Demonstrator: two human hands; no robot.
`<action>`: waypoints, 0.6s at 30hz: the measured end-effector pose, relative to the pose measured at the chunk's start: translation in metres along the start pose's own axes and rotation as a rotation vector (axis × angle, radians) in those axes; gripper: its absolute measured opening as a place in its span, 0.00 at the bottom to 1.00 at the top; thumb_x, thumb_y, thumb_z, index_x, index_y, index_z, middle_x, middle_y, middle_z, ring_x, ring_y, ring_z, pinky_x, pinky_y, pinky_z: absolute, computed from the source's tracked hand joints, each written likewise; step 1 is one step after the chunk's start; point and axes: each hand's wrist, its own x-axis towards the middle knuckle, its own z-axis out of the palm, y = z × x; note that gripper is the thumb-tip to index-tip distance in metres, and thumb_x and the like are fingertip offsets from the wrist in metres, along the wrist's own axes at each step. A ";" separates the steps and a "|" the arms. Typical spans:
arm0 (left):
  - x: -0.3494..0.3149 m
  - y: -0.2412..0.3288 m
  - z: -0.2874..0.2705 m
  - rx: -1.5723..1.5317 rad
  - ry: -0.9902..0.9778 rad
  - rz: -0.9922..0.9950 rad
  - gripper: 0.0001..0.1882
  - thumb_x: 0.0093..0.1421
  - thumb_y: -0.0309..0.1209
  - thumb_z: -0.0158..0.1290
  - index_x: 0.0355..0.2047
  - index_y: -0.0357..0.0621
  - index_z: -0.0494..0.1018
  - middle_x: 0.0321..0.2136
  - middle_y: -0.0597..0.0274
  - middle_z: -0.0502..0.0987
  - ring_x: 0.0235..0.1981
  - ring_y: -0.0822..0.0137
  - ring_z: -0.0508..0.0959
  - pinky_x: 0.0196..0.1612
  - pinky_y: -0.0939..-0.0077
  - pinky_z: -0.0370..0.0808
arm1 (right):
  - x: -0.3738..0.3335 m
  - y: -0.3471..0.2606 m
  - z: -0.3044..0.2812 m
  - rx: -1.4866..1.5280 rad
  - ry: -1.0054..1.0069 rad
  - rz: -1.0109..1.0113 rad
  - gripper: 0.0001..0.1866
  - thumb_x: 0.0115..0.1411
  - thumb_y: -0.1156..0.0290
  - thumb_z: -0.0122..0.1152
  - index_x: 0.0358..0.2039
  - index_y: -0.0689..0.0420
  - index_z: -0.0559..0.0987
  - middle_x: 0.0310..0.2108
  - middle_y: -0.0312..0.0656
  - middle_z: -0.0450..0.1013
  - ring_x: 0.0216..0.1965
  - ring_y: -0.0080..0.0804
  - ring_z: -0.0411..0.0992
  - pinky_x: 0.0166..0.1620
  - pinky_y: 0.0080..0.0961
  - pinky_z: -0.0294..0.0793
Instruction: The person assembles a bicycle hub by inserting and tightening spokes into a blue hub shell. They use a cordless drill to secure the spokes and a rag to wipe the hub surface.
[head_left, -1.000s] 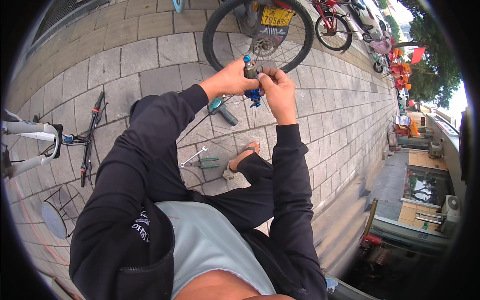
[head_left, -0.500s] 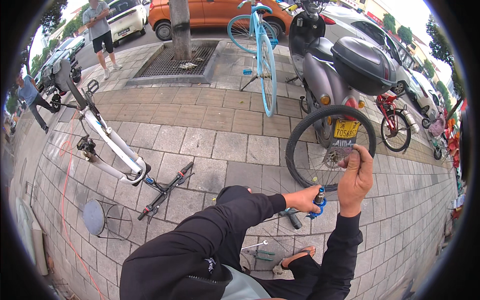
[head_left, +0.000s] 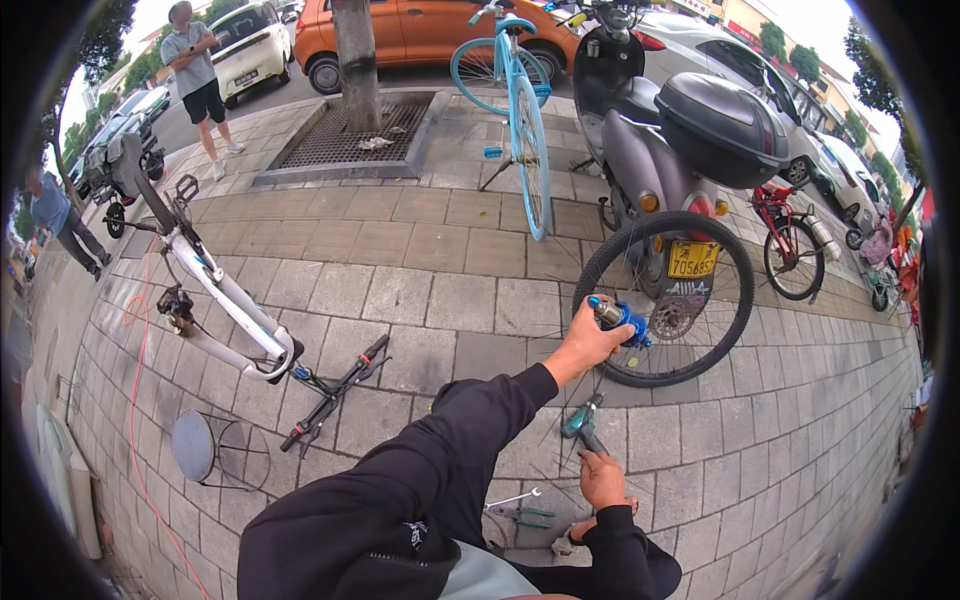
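Observation:
My left hand, stretched forward, grips a blue bicycle hub with a metal end, just in front of a black-tyred bicycle wheel. Thin loose-looking spokes show beneath it; how they join the hub is unclear. Lower down, my right hand is closed on the handle end of a teal and black power drill low over the paving. By my legs lie a wrench and green-handled pliers. The wheel stands upright against the rear of a grey scooter.
To the left lies an upturned white bicycle frame with handlebars on the paving. Nearby are a round stool and an orange hose. A light-blue bicycle stands ahead; two people stand at the far left.
My right hand has come down from beside the wheel onto the power drill. My left hand has raised the hub forward and tilted it toward the wheel.

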 end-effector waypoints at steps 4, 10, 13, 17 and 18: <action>0.000 -0.001 -0.003 -0.034 -0.014 -0.027 0.31 0.59 0.26 0.71 0.55 0.41 0.64 0.39 0.61 0.76 0.26 0.73 0.79 0.29 0.75 0.79 | -0.029 0.032 0.048 -0.119 -0.109 0.073 0.10 0.65 0.66 0.63 0.45 0.46 0.88 0.34 0.47 0.80 0.37 0.57 0.80 0.42 0.51 0.79; -0.004 0.000 0.006 0.002 -0.037 -0.040 0.30 0.59 0.27 0.71 0.56 0.41 0.64 0.38 0.61 0.76 0.26 0.73 0.79 0.28 0.76 0.79 | -0.048 0.054 0.072 -0.087 -0.179 0.187 0.11 0.64 0.63 0.65 0.45 0.48 0.88 0.36 0.49 0.81 0.39 0.58 0.80 0.44 0.52 0.80; -0.005 -0.005 0.009 -0.009 -0.059 -0.035 0.31 0.60 0.27 0.71 0.56 0.41 0.64 0.39 0.61 0.76 0.26 0.74 0.79 0.28 0.77 0.79 | -0.049 0.052 0.072 -0.075 -0.085 0.240 0.15 0.63 0.63 0.66 0.49 0.54 0.86 0.39 0.52 0.82 0.40 0.58 0.81 0.46 0.50 0.81; -0.004 -0.010 0.012 -0.024 -0.098 -0.031 0.31 0.60 0.28 0.71 0.57 0.40 0.64 0.38 0.62 0.76 0.26 0.74 0.78 0.28 0.77 0.79 | -0.011 0.058 0.050 0.148 0.094 0.417 0.21 0.65 0.64 0.66 0.56 0.60 0.81 0.47 0.55 0.82 0.45 0.47 0.82 0.49 0.39 0.81; -0.004 -0.011 0.008 -0.016 -0.108 -0.031 0.31 0.60 0.28 0.71 0.57 0.40 0.64 0.38 0.62 0.76 0.26 0.74 0.78 0.28 0.78 0.79 | 0.008 0.053 0.035 0.273 0.123 0.482 0.21 0.67 0.66 0.65 0.58 0.62 0.80 0.50 0.54 0.81 0.47 0.42 0.82 0.50 0.35 0.80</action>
